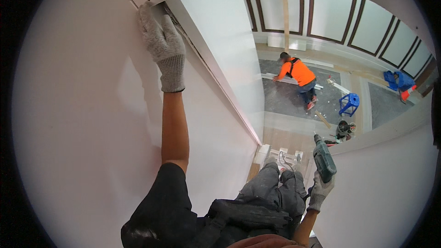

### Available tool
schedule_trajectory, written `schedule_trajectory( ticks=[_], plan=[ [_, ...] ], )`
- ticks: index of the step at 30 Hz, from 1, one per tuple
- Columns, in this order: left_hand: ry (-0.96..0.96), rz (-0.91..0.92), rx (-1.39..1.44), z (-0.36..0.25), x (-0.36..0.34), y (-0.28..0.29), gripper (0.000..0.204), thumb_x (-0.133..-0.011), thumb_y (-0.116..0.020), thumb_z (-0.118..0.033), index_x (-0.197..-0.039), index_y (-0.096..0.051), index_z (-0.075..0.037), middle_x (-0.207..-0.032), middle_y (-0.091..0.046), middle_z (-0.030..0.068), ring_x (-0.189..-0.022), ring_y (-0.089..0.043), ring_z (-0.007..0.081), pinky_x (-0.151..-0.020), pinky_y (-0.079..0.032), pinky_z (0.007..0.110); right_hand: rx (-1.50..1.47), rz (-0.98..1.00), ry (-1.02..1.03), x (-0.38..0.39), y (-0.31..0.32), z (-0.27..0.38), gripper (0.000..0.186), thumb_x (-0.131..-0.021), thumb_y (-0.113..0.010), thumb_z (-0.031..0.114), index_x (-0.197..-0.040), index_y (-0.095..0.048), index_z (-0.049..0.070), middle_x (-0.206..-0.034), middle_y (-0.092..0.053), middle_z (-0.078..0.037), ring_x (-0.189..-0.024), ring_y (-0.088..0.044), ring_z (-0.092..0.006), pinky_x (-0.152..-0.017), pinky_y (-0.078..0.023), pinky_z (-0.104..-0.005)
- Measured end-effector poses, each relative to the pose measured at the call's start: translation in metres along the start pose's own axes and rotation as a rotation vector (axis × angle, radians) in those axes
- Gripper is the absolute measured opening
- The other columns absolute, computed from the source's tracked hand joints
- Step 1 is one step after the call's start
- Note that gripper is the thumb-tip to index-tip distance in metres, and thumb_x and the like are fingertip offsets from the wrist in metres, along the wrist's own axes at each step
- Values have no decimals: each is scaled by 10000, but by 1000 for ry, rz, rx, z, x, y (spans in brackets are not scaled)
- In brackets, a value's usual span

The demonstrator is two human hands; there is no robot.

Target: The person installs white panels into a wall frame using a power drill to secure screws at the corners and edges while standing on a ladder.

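My left hand (161,36), in a grey knit glove, is raised high against the white wall panel (92,92). Its fingers are stretched upward and lie along the panel, with the thumb apart from them. Right beside it, a narrow gap (183,32) with a rough edge runs down between the panel and the white door frame (206,57). My right hand (321,189), gloved too, is low on the right and wrapped round the handle of a grey-green power drill (324,160). The drill's bit points up and away from me, touching nothing.
Beyond the opening, a person in an orange top (301,72) bends over white strips on the grey floor covering. A blue stool (349,104), a bucket (343,128) and an orange cone (407,93) stand to the right. Below my feet is a white slatted platform (287,156).
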State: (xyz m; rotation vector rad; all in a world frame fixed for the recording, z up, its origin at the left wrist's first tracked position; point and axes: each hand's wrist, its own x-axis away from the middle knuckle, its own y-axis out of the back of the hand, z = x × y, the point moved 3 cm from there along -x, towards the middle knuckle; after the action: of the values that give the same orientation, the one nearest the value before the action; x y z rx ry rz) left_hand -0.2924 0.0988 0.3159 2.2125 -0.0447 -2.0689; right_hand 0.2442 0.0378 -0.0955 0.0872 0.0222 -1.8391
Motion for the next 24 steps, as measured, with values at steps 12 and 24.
schedule_trajectory(
  ticks=[12,24],
  plan=[
    [383,192,294,-24,-7,28,595,-1102,-543,-317,-1547,-458,70,-1497,-597,173,-1390,-571,260,-1197,-428,415,174,22,-554,0,31,-159,624,-803,-855,23,-1375,-612,-23,-1147,-721,-116,-950,-688,-219,-881,-564,-342],
    [416,327,65,-13,-18,28,490,-1056,-602,-129,-1504,-526,57,-1417,-640,165,-1288,-648,255,-1101,-530,373,-248,56,-969,2,21,-206,262,-929,-794,104,-1132,-645,34,-824,-673,-42,-624,-625,-117,-509,-519,-248]
  ],
)
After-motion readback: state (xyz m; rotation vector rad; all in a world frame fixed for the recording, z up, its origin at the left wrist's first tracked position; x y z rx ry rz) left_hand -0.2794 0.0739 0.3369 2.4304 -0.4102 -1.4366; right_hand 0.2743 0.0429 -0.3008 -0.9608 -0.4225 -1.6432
